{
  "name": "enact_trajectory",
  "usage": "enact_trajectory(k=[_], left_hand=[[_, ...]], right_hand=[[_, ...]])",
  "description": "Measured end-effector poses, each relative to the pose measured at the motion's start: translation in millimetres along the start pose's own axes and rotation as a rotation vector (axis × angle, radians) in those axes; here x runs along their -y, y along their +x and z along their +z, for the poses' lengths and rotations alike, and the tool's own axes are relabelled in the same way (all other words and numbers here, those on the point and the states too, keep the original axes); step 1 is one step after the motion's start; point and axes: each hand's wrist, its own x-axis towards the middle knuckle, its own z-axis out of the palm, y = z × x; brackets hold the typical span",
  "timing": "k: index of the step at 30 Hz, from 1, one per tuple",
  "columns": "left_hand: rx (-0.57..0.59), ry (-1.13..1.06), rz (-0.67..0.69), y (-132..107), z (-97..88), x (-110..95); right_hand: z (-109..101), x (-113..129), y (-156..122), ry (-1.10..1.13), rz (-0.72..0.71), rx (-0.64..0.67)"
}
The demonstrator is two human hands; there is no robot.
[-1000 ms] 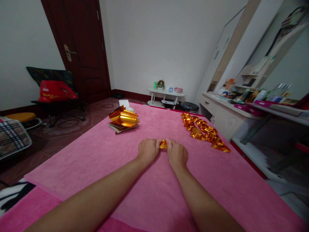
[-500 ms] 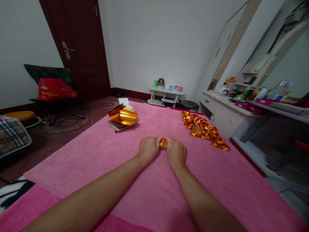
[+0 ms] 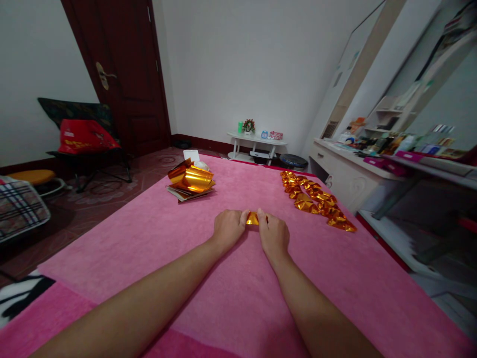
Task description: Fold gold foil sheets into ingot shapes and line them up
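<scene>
Between my two hands is a small piece of gold foil paper (image 3: 252, 218), its middle showing and its ends covered by my fingers. My left hand (image 3: 230, 229) is closed on the left end, thumb towards the centre. My right hand (image 3: 274, 233) grips the opposite end with its thumb raised along the edge. Ahead on the left lies a stack of gold foil sheets (image 3: 192, 180), the upper ones curled. To the right, several folded gold foil pieces (image 3: 307, 203) lie in rows. Everything rests on a pink blanket (image 3: 149, 238).
A white container (image 3: 191, 155) sits behind the foil stack. On the right stands a dressing table (image 3: 345, 174) crowded with bottles. Farther off are a low white table (image 3: 257, 138) by the wall and a chair with a red bag (image 3: 86, 136) on the left.
My right thumb has lifted slightly and shifted on the foil piece, and a little more of the foil shows between my hands. The left hand stays nearly still.
</scene>
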Motion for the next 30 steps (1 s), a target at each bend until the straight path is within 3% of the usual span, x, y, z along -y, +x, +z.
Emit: enact_trajectory(k=[15,25,30], left_hand=[[0.023,0.019,-0.061,-1.9,-2.0,-5.6],[-0.007,-0.074,-0.041,-1.0,-3.4,-1.4],[-0.022,0.005,-0.042,-1.7,-4.2,-4.9]], right_hand=[[0.1,7.2,-1.4,-0.194,-0.055,0.01],[-1.1,6.3,-1.6,-0.101,-0.003,0.029],[-0.5,6.4,-1.7,-0.122,-0.017,0.009]])
